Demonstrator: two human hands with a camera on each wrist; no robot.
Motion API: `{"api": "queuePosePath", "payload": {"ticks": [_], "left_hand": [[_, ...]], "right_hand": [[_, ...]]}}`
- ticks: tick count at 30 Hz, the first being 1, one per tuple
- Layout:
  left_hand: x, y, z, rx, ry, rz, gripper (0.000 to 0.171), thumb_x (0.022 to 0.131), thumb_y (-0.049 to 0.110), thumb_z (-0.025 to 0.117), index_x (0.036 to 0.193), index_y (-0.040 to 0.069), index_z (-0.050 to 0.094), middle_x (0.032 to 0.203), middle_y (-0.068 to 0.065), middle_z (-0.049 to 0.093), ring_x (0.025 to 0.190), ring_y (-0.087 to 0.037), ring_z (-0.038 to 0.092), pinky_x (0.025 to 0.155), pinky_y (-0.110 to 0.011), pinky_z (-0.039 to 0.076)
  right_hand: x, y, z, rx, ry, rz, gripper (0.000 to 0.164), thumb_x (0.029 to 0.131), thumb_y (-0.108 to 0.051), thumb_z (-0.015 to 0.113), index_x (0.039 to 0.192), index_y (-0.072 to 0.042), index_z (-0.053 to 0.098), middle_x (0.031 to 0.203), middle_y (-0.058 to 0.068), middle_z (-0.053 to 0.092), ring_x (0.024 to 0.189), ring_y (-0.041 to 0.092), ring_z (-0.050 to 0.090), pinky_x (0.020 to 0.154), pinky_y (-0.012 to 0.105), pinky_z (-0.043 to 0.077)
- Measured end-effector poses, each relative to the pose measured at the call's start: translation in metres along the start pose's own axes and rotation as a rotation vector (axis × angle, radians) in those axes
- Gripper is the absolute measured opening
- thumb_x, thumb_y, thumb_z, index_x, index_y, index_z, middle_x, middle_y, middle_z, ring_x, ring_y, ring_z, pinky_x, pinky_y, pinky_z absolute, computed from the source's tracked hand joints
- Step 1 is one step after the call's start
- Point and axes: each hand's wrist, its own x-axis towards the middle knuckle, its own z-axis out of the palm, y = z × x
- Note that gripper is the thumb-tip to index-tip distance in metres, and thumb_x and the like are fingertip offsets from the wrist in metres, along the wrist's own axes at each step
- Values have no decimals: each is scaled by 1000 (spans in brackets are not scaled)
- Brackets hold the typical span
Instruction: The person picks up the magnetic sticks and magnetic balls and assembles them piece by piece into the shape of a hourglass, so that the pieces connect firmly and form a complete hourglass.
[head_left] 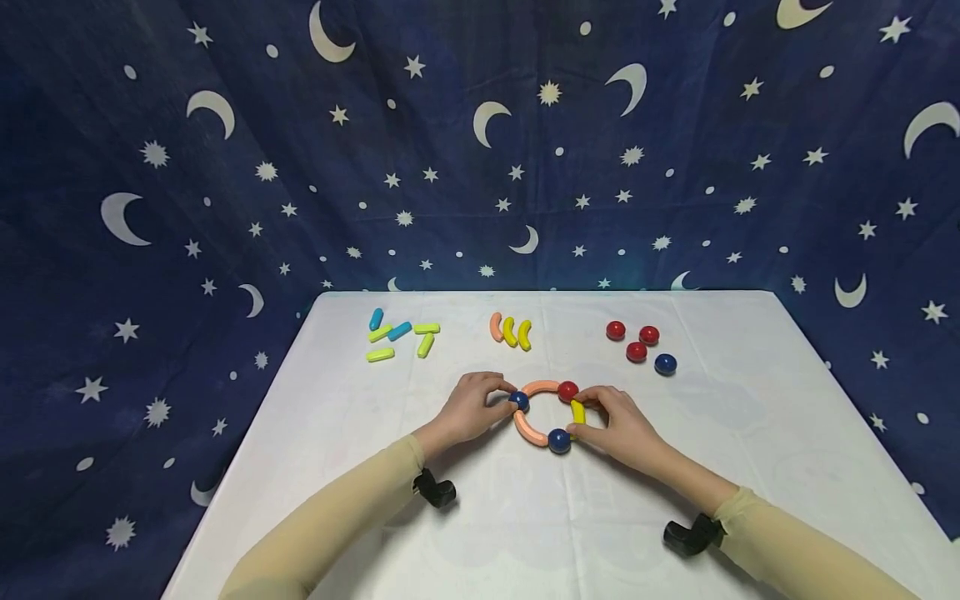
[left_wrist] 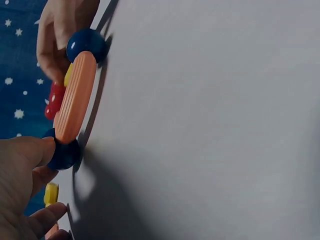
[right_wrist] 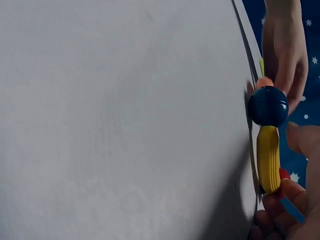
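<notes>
On the white table lies a ring of balls joined by curved rods. My left hand (head_left: 471, 408) pinches the blue ball (head_left: 518, 400) at its left between thumb and fingers. Two orange curved rods (head_left: 531, 431) run from that ball, one to a red ball (head_left: 567, 391), one to a second blue ball (head_left: 558, 441) at the front. A yellow curved rod (right_wrist: 268, 160) forms the ring's right side, between the red ball and the front blue ball. My right hand (head_left: 628, 429) holds this yellow rod, fingers near the red ball and thumb towards the front ball.
Behind the ring, short straight blue and lime rods (head_left: 380, 355) lie at the left. One loose orange and two yellow curved rods (head_left: 524, 335) lie mid-back. Three red balls (head_left: 636, 352) and a blue ball (head_left: 665, 364) sit back right. A starry curtain (head_left: 450, 167) stands behind.
</notes>
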Motion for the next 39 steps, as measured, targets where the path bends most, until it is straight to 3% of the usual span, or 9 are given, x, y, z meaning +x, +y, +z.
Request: {"api": "queuePosePath", "payload": {"ticks": [9, 13, 18, 24, 36, 39], "left_hand": [[26, -5, -15, 50, -52, 7, 38, 104, 35, 61, 137, 18, 67, 150, -13, 51, 143, -35, 38, 117, -51, 26], [32, -6, -18, 44, -83, -8, 39, 105, 34, 60, 140, 20, 65, 153, -11, 48, 145, -34, 36, 119, -48, 24], [33, -9, -19, 36, -84, -26, 39, 105, 35, 59, 141, 21, 63, 154, -10, 47, 146, -34, 34, 119, -48, 25], [33, -8, -18, 28, -84, -27, 40, 105, 36, 58, 142, 21, 63, 154, -10, 47, 146, -35, 33, 118, -49, 26], [36, -8, -18, 23, -84, -2, 42, 105, 36, 59, 143, 20, 62, 152, -9, 51, 144, -31, 38, 119, -47, 26], [36, -11, -22, -2, -50, 23, 41, 104, 32, 60, 142, 17, 63, 147, -7, 56, 142, -29, 43, 118, -45, 28]], "right_hand": [[-2, -8, -4, 34, -90, -33, 38, 91, -30, 78, 127, -19, 69, 124, 0, 66, 118, 27, 54, 105, 52, 44], [8, -1, -12, 84, -70, -42, 31, 93, -25, 77, 122, -17, 71, 118, -1, 68, 112, 24, 59, 102, 49, 48], [28, 12, -19, 70, -23, -85, 44, 90, -31, 81, 130, -19, 69, 121, 0, 67, 116, 24, 55, 101, 48, 47], [42, 21, -20, 13, -45, -136, 47, 87, -42, 82, 131, -28, 71, 124, -3, 65, 127, 26, 44, 105, 56, 35], [42, 31, -15, 87, -67, -122, 42, 91, -46, 77, 128, -27, 72, 132, 1, 59, 133, 29, 39, 109, 59, 38], [41, 31, -13, 93, -58, -127, 42, 91, -45, 77, 129, -27, 72, 131, 1, 59, 134, 28, 38, 110, 59, 36]]}}
